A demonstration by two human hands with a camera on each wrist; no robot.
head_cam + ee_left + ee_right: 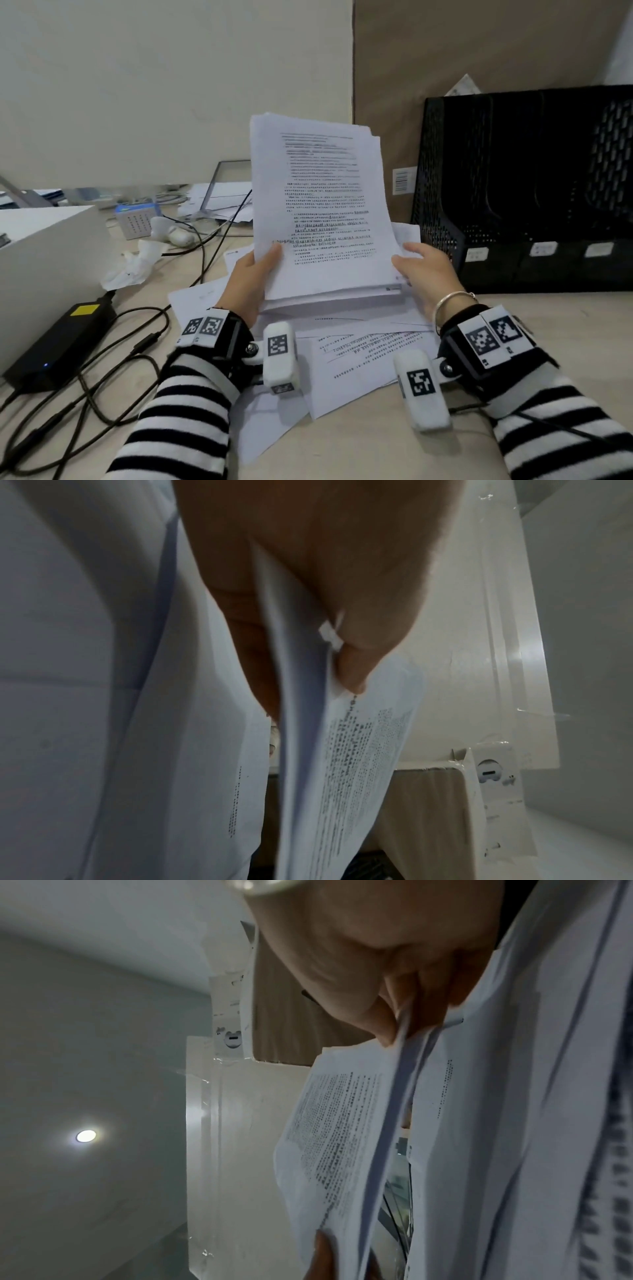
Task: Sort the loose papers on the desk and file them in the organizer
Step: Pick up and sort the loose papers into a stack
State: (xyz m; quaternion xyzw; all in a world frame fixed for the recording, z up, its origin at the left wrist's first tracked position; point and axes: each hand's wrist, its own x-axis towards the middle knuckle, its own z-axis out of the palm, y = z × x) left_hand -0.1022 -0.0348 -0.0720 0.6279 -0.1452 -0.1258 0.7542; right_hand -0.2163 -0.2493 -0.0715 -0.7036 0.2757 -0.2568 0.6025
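A stack of printed white papers (322, 205) stands nearly upright above the desk, its lower edge near the loose sheets. My left hand (255, 274) grips its lower left edge, thumb on the front page. My right hand (421, 270) grips the lower right edge. The left wrist view shows the thumb and fingers (349, 669) pinching the stack (359, 764); the right wrist view shows the same pinch on the papers (335, 1123). More loose sheets (359, 356) lie flat on the desk under my wrists. The black mesh organizer (527, 192) stands at the right, its slots looking empty.
A black power brick (65, 342) with tangled cables lies at the left front, beside a white box (44, 260). Crumpled tissue (133, 267), a small blue-topped gadget (135, 221) and a clear stand (226, 192) sit behind. A cardboard panel (479, 51) backs the organizer.
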